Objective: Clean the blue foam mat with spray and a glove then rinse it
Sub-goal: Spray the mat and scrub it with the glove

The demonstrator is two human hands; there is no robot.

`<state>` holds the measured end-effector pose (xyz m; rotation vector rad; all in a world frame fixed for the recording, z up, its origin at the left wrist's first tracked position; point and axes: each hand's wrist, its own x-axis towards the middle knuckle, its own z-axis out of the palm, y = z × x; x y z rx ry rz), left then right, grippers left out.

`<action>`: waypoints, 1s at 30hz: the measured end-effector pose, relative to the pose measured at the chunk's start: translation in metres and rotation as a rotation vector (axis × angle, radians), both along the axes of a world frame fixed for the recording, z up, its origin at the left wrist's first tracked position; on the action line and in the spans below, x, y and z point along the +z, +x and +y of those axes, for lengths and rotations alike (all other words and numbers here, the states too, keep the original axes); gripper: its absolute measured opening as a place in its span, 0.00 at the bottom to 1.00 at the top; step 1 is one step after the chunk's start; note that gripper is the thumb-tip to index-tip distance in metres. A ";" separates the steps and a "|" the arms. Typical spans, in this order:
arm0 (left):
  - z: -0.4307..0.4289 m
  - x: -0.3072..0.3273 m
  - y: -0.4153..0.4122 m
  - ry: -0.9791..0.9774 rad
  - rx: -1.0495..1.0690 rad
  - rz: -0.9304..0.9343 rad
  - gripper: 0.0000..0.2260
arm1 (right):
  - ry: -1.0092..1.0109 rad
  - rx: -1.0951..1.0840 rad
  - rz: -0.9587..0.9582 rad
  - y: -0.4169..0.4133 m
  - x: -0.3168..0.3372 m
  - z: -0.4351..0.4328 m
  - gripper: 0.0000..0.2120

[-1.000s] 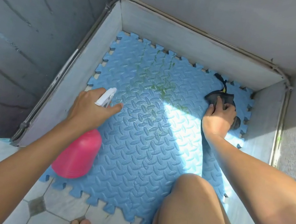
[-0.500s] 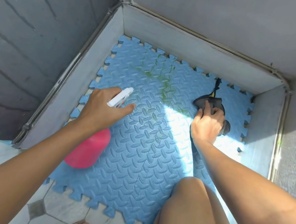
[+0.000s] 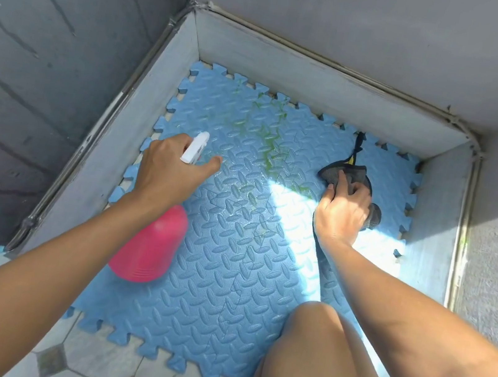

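The left hand point(image 3: 165, 175) grips the pink spray bottle point(image 3: 150, 244) at centre-left of the frame. The right hand point(image 3: 339, 214) presses fingers closed onto the dark glove point(image 3: 341, 175) at right, on the blue foam mat point(image 3: 226, 282).

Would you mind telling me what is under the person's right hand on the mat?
The right hand presses a dark grey glove onto the blue foam mat. The glove's middle and the mat beneath it are covered.

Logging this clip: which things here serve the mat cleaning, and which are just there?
In use: blue interlocking foam mat; pink spray bottle with white nozzle in left hand; dark grey glove under right hand.
Just there: grey walls; tiled floor.
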<state>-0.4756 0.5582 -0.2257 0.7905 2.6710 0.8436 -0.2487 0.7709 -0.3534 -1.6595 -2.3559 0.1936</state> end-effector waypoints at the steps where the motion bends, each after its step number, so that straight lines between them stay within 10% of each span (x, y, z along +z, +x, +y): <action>1: 0.000 0.001 -0.001 -0.012 0.011 0.013 0.23 | 0.003 0.003 -0.002 0.000 0.000 0.000 0.20; 16: 0.006 0.002 0.013 0.026 -0.300 -0.144 0.17 | 0.031 -0.007 0.006 0.000 -0.001 0.000 0.20; 30: 0.006 0.009 0.006 0.093 -0.131 -0.014 0.22 | 0.024 -0.010 0.010 0.000 -0.003 0.001 0.21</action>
